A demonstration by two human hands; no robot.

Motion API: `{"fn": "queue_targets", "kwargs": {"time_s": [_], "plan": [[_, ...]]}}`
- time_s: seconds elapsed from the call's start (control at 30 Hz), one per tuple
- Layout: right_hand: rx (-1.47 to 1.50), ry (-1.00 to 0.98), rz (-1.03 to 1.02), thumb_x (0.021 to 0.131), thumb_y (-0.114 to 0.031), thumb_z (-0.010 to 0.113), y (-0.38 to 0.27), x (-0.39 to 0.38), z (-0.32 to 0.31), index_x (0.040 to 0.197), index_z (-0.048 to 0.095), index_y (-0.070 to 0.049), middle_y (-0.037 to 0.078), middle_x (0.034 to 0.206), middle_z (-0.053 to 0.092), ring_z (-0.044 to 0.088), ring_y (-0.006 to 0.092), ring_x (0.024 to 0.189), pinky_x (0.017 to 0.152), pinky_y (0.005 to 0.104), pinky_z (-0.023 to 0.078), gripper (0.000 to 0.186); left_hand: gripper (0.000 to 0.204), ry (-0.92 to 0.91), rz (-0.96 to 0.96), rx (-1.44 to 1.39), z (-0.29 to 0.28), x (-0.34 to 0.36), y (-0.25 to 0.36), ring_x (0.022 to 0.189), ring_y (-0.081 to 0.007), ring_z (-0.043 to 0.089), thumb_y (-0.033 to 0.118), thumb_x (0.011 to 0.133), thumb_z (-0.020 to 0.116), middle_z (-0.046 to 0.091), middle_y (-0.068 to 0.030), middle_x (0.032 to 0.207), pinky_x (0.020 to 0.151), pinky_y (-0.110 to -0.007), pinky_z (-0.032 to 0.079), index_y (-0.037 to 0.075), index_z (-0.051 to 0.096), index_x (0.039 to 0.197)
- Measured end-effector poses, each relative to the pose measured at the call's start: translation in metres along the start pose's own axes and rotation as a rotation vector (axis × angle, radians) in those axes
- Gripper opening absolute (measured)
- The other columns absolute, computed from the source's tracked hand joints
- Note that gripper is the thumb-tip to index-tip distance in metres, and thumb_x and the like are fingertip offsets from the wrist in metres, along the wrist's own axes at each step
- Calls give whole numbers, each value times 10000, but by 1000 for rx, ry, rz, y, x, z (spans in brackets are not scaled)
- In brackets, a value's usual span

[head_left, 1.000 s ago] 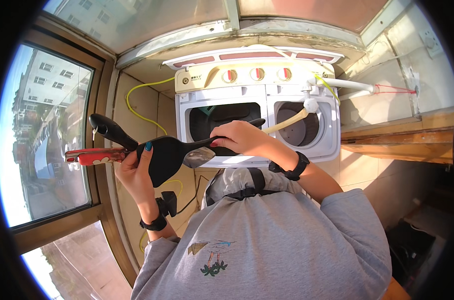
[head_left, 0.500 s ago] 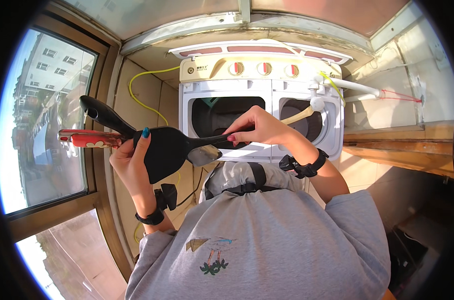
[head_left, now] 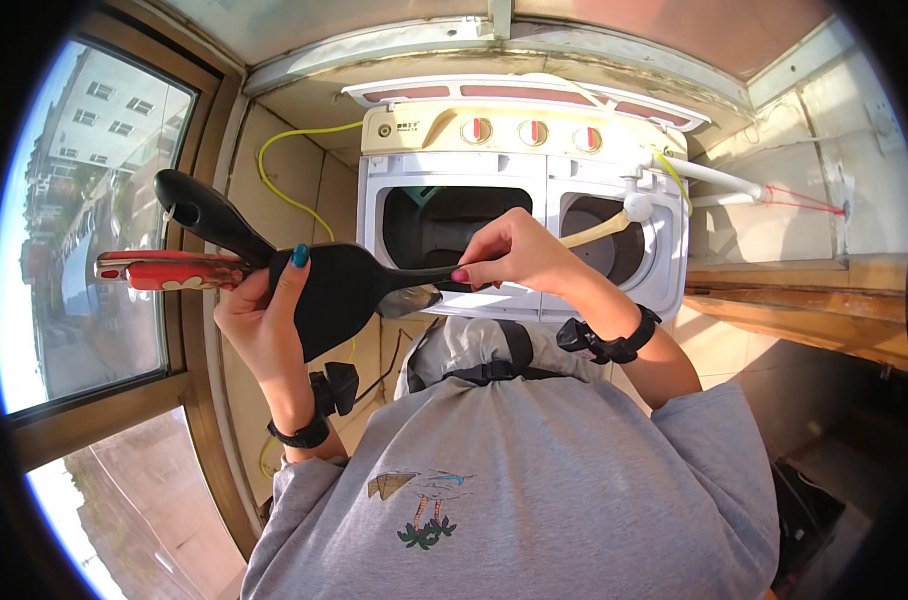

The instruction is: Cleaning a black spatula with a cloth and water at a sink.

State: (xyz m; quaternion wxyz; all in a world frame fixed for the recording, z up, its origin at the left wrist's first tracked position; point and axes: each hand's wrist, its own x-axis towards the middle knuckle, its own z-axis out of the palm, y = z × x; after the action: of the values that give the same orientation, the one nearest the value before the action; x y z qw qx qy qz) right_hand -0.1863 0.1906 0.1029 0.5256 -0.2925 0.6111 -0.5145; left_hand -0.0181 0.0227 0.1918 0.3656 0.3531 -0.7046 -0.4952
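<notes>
My left hand (head_left: 264, 315) is raised at chest height and grips a bundle of kitchen utensils: a black spatula (head_left: 319, 285) with its broad blade toward me, and a red-handled tool (head_left: 169, 271) pointing left. My right hand (head_left: 514, 252) pinches a spoon-like utensil (head_left: 419, 296) whose shiny bowl lies against the black blade; a pale wooden handle (head_left: 599, 228) sticks out to the right past my fingers. Both wrists wear black bands.
A white twin-tub washing machine (head_left: 519, 190) stands straight ahead with both tubs open and three knobs on top. A large window (head_left: 84, 230) fills the left side. A wooden ledge (head_left: 804, 300) runs along the right wall, and a yellow cord (head_left: 284, 160) hangs behind the machine.
Both hands with the utensils have risen slightly and drawn nearer to me. The right hand's fingers have shifted along the utensil handle; the bundle stays in the left hand.
</notes>
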Motion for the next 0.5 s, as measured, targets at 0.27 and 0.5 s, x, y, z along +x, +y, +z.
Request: {"fn": "queue_targets", "kwargs": {"time_s": [0.27,0.5], "plan": [[41,-109,-70,754,-95,684,-6,-9,-15,825,679,17,69,681,653,586,74,576,507,189,451,133,129,1,-8,-29,-7,-3,1,643,-36,441,32,719,719,546,22,690,617,-149,350,-71,653,760],[38,-83,-61,752,-166,709,-10,-8,-9,739,669,12,59,650,645,576,64,552,495,181,442,182,142,-5,-23,-35,-5,-7,5,686,-47,479,31,716,723,581,-4,719,661,-153,374,-73,651,779]]}}
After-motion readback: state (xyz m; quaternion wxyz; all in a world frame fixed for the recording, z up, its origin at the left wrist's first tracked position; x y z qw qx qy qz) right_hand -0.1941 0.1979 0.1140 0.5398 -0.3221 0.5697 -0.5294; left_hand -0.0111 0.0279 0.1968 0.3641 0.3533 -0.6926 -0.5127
